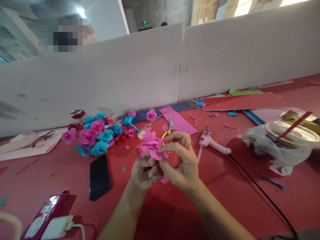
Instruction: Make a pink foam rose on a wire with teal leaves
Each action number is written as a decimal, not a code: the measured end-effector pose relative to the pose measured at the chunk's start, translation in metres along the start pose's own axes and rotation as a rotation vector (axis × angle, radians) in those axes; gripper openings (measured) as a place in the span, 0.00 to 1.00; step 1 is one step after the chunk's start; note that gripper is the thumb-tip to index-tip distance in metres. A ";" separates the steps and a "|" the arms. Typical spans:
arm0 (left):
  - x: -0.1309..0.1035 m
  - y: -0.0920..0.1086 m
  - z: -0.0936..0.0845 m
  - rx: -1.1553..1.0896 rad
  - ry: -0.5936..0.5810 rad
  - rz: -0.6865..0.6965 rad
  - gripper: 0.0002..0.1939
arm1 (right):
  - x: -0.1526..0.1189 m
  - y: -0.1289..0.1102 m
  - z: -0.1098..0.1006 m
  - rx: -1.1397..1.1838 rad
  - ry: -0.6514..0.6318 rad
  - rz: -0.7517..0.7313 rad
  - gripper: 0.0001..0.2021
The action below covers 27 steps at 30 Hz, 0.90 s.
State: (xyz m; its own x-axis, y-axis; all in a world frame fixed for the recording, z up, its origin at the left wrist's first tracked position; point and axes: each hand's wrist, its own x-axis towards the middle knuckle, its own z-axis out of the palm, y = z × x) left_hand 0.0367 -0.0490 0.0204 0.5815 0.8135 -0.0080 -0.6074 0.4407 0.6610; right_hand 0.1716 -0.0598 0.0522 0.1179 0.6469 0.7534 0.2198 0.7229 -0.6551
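A pink paper flower [151,145] with loose, layered petals is held up in front of me. My left hand [147,170] is closed around its base from below. At the flower's right side, my right hand [180,161] pinches a petal between thumb and fingers. Yellow-handled scissors [170,125] lie just behind my right hand, partly hidden by it. Beyond them is a pink paper sheet [181,120]. A pink glue gun [215,145] rests to the right of my hands.
Blue, pink and red paper flowers [96,136] lie at the left, near a black phone [100,177]. A purple power strip [45,216] with a white plug is front left. A bagged bowl [291,136] stands right. A white partition [125,70] runs behind.
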 end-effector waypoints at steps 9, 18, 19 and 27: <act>0.001 -0.002 0.002 -0.034 -0.066 -0.027 0.09 | -0.003 0.005 0.005 0.063 0.079 0.125 0.21; 0.000 0.003 0.008 -0.089 -0.076 0.021 0.11 | -0.003 0.008 0.011 0.338 0.134 0.477 0.29; 0.000 0.003 0.008 -0.126 -0.077 0.038 0.11 | -0.002 0.009 0.011 0.397 0.144 0.518 0.28; 0.002 -0.003 0.001 -0.261 -0.094 0.046 0.14 | 0.001 0.009 0.009 0.733 -0.163 0.930 0.12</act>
State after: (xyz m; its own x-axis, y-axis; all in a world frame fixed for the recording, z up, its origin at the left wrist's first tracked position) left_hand 0.0403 -0.0488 0.0188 0.5906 0.8013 0.0953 -0.7459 0.4970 0.4434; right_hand 0.1654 -0.0503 0.0465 -0.1968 0.9804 -0.0081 -0.4957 -0.1066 -0.8619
